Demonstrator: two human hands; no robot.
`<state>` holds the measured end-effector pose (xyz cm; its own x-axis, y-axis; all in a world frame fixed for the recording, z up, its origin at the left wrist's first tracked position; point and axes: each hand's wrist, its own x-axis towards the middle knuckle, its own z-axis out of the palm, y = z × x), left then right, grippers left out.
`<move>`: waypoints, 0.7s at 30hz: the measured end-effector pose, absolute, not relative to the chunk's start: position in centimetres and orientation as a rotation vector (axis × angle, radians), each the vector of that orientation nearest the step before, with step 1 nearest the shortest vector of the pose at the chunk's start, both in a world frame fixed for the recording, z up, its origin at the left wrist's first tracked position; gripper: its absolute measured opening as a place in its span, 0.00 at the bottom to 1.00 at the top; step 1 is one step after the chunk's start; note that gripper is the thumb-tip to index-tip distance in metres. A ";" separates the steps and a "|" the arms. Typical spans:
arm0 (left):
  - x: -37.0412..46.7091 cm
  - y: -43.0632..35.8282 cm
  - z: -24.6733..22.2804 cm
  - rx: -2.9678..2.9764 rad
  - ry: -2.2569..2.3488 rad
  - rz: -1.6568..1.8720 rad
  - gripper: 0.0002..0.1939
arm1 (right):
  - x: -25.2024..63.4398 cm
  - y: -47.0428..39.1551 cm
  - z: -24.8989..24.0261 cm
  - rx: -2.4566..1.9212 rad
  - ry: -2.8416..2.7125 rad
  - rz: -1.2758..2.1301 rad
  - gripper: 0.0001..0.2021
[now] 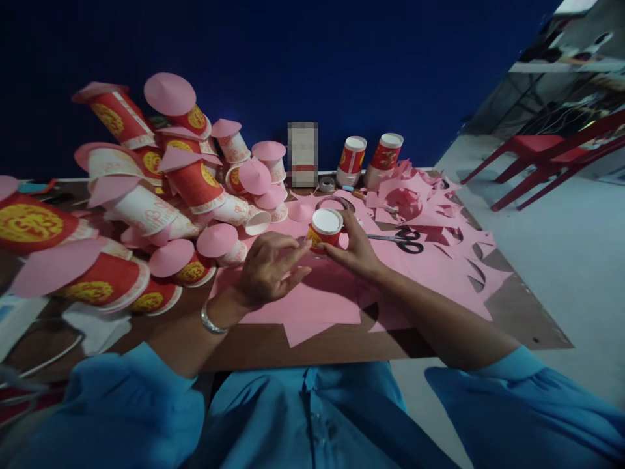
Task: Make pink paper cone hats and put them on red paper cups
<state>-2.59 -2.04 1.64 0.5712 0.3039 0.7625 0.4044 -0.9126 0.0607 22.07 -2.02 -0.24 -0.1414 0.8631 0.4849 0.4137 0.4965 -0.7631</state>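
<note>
My right hand [358,249] is wrapped round a red paper cup [317,236] with a yellow print, its white round end facing up. Fingers apart, my left hand [273,268] is at the cup's left side, a fingertip at or very near its wall; whether it touches I cannot tell. Beneath both hands lies a pink paper sheet [312,305]. Just behind the cup sits a small pink paper cone [299,210]. To the right of my right hand, black-handled scissors [408,241] rest on the pink paper.
Several paper cups with pink cone tops [193,185] are heaped on the left. Two stacks of red cups [351,163] stand at the back near a tape roll [327,184]. Cut pink scraps [430,202] cover the right side. A red chair [547,156] stands beyond the table [532,312].
</note>
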 end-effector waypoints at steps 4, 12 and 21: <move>-2.3 -1.2 1.2 -2.884 -0.983 -1.839 0.18 | 22.1 -2.0 -0.6 -1.046 -1.834 0.581 0.32; -2.0 0.5 0.1 -2.801 -1.747 -2.963 0.15 | 21.7 -2.4 -1.1 -0.915 -2.042 0.555 0.32; -2.3 -0.7 0.8 -2.789 -0.947 -1.692 0.18 | 21.5 -2.7 -0.9 -0.987 -2.049 0.550 0.33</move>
